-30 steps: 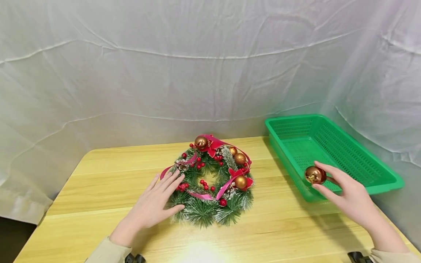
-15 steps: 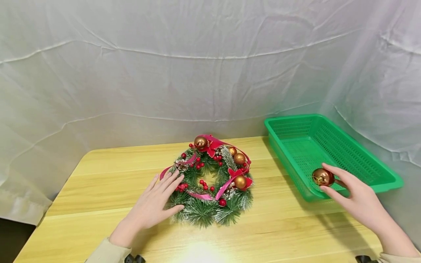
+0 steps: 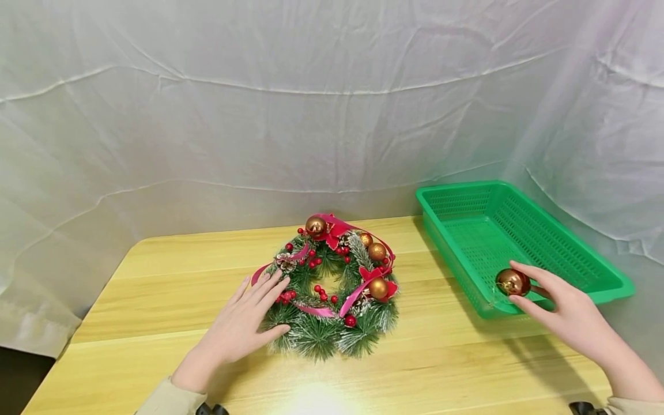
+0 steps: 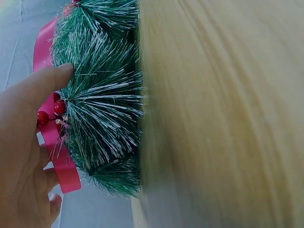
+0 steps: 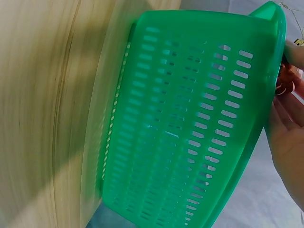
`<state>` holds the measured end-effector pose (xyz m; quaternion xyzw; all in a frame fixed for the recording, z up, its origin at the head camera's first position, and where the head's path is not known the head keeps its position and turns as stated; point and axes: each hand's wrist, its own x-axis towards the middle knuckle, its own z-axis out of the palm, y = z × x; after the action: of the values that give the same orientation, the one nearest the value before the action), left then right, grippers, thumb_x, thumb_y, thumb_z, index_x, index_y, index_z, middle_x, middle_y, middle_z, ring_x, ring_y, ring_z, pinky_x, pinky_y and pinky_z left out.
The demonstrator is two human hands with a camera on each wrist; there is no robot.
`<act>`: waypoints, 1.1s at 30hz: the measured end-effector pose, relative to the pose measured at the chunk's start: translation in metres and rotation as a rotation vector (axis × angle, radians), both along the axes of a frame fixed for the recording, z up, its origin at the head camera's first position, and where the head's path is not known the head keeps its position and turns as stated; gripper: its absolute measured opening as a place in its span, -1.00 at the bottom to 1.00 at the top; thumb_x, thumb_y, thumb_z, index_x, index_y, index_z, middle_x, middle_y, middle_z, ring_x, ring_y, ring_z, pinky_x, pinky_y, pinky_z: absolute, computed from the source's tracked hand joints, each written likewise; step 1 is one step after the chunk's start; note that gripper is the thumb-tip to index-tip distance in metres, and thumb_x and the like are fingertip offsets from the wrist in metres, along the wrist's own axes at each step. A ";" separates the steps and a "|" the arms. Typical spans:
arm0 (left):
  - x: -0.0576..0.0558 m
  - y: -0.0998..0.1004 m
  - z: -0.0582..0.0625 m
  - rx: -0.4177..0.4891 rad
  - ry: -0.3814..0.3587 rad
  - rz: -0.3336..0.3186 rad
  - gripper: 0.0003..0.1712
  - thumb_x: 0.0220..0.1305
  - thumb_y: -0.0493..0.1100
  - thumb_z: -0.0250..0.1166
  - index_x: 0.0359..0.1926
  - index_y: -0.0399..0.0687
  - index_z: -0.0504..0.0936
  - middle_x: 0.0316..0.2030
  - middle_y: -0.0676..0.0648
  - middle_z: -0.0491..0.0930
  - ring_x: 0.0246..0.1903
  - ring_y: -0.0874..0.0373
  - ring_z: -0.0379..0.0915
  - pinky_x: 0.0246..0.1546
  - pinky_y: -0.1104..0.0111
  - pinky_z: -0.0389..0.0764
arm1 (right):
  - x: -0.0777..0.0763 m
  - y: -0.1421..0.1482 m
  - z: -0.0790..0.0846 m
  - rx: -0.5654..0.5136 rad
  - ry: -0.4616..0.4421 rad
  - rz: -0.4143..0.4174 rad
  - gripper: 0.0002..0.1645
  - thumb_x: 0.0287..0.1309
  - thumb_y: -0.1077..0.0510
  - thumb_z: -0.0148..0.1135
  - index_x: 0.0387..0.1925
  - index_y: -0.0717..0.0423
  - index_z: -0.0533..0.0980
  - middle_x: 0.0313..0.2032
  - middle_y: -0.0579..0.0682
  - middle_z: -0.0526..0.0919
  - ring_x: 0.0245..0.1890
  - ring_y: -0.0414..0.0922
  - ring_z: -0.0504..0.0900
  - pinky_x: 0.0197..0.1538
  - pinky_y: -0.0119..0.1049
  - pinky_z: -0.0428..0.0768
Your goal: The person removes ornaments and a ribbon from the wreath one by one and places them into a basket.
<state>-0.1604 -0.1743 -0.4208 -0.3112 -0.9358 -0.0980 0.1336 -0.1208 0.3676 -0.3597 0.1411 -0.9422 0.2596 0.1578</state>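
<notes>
A shiny copper-brown Christmas ball [image 3: 513,282] is pinched between the thumb and fingers of my right hand [image 3: 565,305], over the near end of the green plastic basket [image 3: 469,288]. In the right wrist view the basket's slotted side wall [image 5: 190,109] hides part of the ball [image 5: 285,78]. My left hand [image 3: 241,325] lies with fingers straight on the left side of a Christmas wreath [image 3: 316,334]. Pine tufts, red berries [image 3: 323,294], pink ribbon [image 4: 66,171], red flowers and golden balls [image 3: 378,287] decorate the wreath. The left thumb touches its green needles [image 4: 104,104].
The wooden table [image 3: 171,276] carries the wreath in the middle and the basket at the right. A pale cloth [image 3: 259,115] hangs behind and along both sides. Dark straps show at both wrists.
My right hand has moved right and slightly down with the Christmas ball, farther over the basket. The left hand and the wreath have stayed in place.
</notes>
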 end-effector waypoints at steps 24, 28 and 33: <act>0.001 0.000 -0.001 0.016 0.014 -0.005 -0.03 0.24 0.39 0.08 0.49 0.00 0.05 0.46 -0.11 0.00 0.41 -0.05 -0.04 0.40 0.00 -0.19 | -0.002 0.003 -0.002 0.005 -0.060 0.010 -0.24 0.06 0.11 0.42 0.31 -0.14 0.36 0.12 0.07 0.49 -0.04 -0.70 0.27 -0.12 -0.83 0.29; 0.001 0.000 -0.001 0.010 0.006 -0.003 -0.04 0.25 0.39 0.07 0.49 0.01 0.04 0.46 -0.11 -0.01 0.41 -0.05 -0.06 0.40 0.00 -0.20 | 0.000 0.003 -0.001 0.002 -0.068 0.005 -0.24 0.10 0.08 0.39 0.34 -0.22 0.32 0.19 -0.11 0.44 -0.03 -0.68 0.33 -0.08 -0.84 0.27; 0.001 0.000 -0.001 0.011 0.011 -0.003 -0.04 0.24 0.38 0.08 0.49 0.00 0.05 0.46 -0.10 -0.01 0.41 -0.04 -0.07 0.40 -0.01 -0.20 | 0.001 0.002 0.000 0.017 -0.069 0.022 -0.24 0.14 0.04 0.35 0.35 -0.26 0.29 0.21 -0.28 0.39 -0.01 -0.68 0.31 -0.07 -0.85 0.24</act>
<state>-0.1597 -0.1744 -0.4213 -0.3126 -0.9340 -0.1019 0.1402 -0.1196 0.3701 -0.3599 0.1439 -0.9476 0.2582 0.1212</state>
